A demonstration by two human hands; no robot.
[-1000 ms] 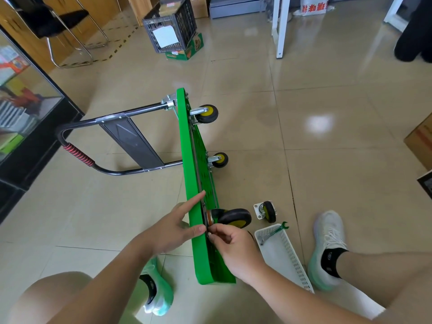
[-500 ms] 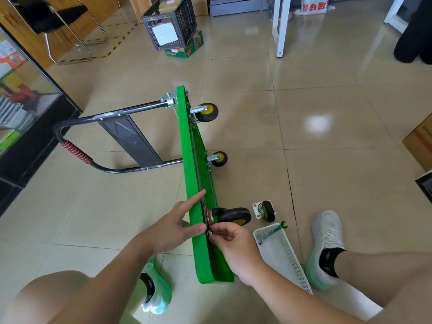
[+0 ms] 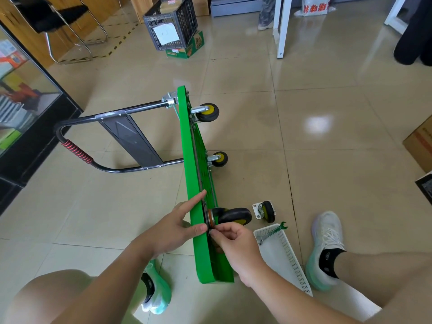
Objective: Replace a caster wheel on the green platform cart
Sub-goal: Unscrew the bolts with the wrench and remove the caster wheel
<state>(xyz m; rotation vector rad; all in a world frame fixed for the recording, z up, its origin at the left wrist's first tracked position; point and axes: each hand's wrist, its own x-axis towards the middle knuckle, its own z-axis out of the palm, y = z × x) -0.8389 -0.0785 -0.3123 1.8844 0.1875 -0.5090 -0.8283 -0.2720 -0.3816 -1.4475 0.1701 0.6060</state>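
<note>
The green platform cart (image 3: 190, 160) stands on its long edge on the floor, handle (image 3: 77, 152) folded out to the left. Two small casters sit on its far underside. A larger black caster (image 3: 233, 215) with a yellow hub is at the near end against the deck. My left hand (image 3: 173, 226) holds the deck edge, forefinger stretched along it and thumb pressed on the rim. My right hand (image 3: 233, 244) pinches something small at the caster's mounting plate; what it pinches is hidden by the fingers. A loose small caster (image 3: 265, 211) lies on the floor to the right.
A white perforated tray (image 3: 285, 256) lies by my right foot with a green wrench (image 3: 272, 232) across its far rim. A black crate (image 3: 171, 22) on a green box stands far back. A glass cabinet is at left, a cardboard box (image 3: 419, 141) at right, white table legs behind.
Almost nothing has moved. Both hands stay at the near caster mount, and my right fingers shift slightly at the plate.
</note>
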